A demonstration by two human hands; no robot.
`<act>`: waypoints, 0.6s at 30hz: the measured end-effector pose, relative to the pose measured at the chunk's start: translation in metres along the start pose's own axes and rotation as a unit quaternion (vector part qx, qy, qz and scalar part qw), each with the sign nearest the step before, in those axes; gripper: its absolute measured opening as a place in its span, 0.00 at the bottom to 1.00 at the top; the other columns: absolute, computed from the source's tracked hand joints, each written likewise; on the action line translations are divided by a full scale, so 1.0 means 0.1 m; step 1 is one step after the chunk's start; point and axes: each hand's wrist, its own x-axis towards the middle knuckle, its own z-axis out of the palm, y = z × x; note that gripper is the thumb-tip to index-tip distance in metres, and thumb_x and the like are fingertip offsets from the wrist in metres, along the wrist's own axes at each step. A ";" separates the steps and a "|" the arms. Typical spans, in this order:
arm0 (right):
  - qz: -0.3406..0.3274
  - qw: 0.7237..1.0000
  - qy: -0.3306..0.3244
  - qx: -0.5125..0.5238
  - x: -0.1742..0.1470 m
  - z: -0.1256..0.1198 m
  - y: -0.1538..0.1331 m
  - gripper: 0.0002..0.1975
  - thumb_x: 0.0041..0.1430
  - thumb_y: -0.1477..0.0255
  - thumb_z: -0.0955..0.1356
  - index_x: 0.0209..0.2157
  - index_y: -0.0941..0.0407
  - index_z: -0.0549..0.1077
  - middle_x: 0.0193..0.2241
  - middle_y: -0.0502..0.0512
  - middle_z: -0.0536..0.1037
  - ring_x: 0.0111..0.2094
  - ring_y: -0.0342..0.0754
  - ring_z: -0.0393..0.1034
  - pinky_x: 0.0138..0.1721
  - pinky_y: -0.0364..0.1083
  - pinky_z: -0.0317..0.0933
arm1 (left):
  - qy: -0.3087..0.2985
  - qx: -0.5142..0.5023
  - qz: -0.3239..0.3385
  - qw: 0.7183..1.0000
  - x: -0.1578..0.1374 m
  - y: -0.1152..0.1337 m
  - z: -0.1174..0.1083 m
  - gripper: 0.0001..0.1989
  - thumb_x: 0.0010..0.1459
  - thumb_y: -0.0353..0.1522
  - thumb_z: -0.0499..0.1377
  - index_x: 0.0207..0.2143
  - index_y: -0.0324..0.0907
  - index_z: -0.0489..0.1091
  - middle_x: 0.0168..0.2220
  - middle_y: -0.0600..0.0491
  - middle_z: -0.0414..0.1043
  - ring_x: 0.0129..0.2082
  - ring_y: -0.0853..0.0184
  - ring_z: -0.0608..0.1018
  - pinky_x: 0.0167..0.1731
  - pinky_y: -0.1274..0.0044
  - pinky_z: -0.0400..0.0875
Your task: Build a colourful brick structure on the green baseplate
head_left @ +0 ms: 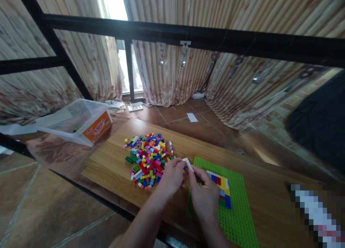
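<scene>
Between my hands is a long white building brick (188,164). My left hand (174,174) is closed, its fingertips pinching the brick's left end, by the right edge of a heap of loose coloured building bricks (151,160). A small bluish bit shows near those fingertips, too small to make out. From the other side, the thumb and fingers of my right hand (205,194) grip the same white brick. That hand is above the left part of a green studded baseplate (237,212). A patch of joined bricks (223,185) in several colours sits on the baseplate, partly hidden by my right hand.
Beyond the wooden tabletop (107,156), at the left, is a clear plastic box (81,122) with an orange label. A black metal bar (167,34) with hanging clips crosses above. Papers (192,117) lie on the tiled floor. A blurred pale object (315,212) is at the right.
</scene>
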 end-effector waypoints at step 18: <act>0.031 0.999 -0.030 0.024 0.03 -0.14 0.04 0.18 0.52 0.57 0.69 0.37 0.56 0.79 0.36 0.57 0.82 0.37 0.52 0.76 0.38 0.48 0.68 | -0.002 0.251 0.138 0.958 -0.01 0.06 -0.02 0.19 0.63 0.36 0.43 0.20 0.42 0.58 0.19 0.57 0.59 0.22 0.71 0.64 0.25 0.78 0.56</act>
